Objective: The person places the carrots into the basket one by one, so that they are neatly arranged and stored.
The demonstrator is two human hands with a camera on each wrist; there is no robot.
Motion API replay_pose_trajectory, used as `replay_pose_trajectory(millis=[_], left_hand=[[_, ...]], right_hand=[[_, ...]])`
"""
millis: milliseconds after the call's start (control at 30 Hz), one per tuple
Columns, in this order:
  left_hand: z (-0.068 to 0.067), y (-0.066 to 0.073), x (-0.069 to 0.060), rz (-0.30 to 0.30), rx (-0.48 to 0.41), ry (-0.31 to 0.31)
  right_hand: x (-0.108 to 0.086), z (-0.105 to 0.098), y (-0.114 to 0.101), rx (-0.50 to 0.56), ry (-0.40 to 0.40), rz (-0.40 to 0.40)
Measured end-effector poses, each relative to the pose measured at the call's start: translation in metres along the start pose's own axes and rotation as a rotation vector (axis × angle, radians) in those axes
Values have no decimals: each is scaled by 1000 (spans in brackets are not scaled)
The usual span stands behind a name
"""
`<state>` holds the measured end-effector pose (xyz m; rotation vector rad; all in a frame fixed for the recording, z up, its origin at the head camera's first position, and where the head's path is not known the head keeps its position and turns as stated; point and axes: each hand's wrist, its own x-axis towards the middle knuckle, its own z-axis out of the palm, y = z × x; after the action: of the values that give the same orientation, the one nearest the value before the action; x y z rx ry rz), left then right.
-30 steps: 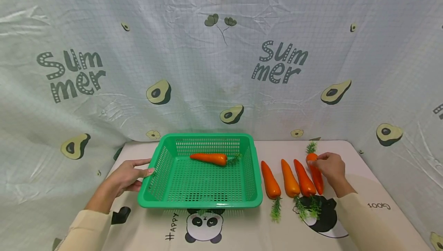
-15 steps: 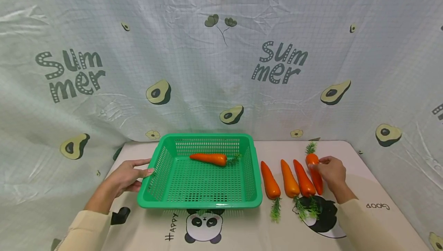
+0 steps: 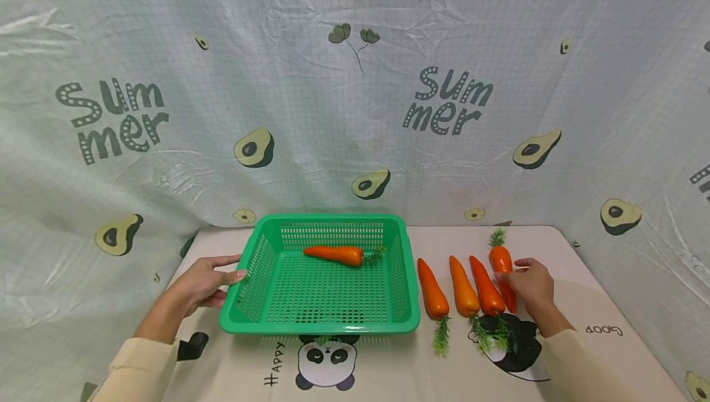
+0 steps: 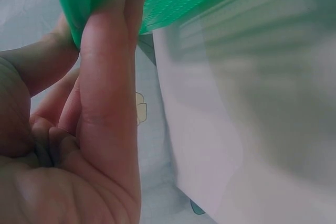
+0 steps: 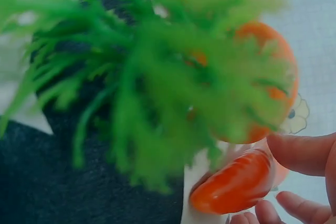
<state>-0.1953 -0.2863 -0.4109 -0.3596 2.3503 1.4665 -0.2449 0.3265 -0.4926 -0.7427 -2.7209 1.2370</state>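
Plainly, your left hand (image 3: 205, 282) pinches the rim of the green slotted basket (image 3: 322, 328); the left wrist view shows fingers on both sides of it, which the head view partly hides. Your right hand (image 3: 532, 282) curls thumb and fingers round the rightmost carrot (image 3: 501, 259), lying on the table (image 3: 402, 371), leaves away from you; the right wrist view adds blurred fronds (image 5: 152, 87) nearer the camera. Only the head view shows all three carrots (image 3: 465, 288) alongside and the single carrot (image 3: 338, 255) inside the basket.
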Motion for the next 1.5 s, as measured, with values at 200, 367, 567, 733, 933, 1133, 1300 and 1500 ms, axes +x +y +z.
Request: replay_pose_trajectory(millis=[200,367,567,733,933,1133,1300,1500], left_hand=[[0,0,0,2,-5,-3],[0,0,0,-1,-5,-5],[0,-1,0,4,-5,-10],[0,0,0,6,-5,-9],[0,0,0,8,-1,-11],[1,-1,0,2,6,-6],[1,-2,0,11,6,-1],[1,-1,0,1,11,5]], right_hand=[[-2,1,2,-2,-5,2],[-3,1,3,20,-12,-2],[-3,4,4,30,1,-2],[-3,7,4,23,13,-2],[-3,9,0,8,27,-1],[-1,9,-3,24,21,38],[1,8,-3,24,5,42],[4,5,-3,31,-34,32]])
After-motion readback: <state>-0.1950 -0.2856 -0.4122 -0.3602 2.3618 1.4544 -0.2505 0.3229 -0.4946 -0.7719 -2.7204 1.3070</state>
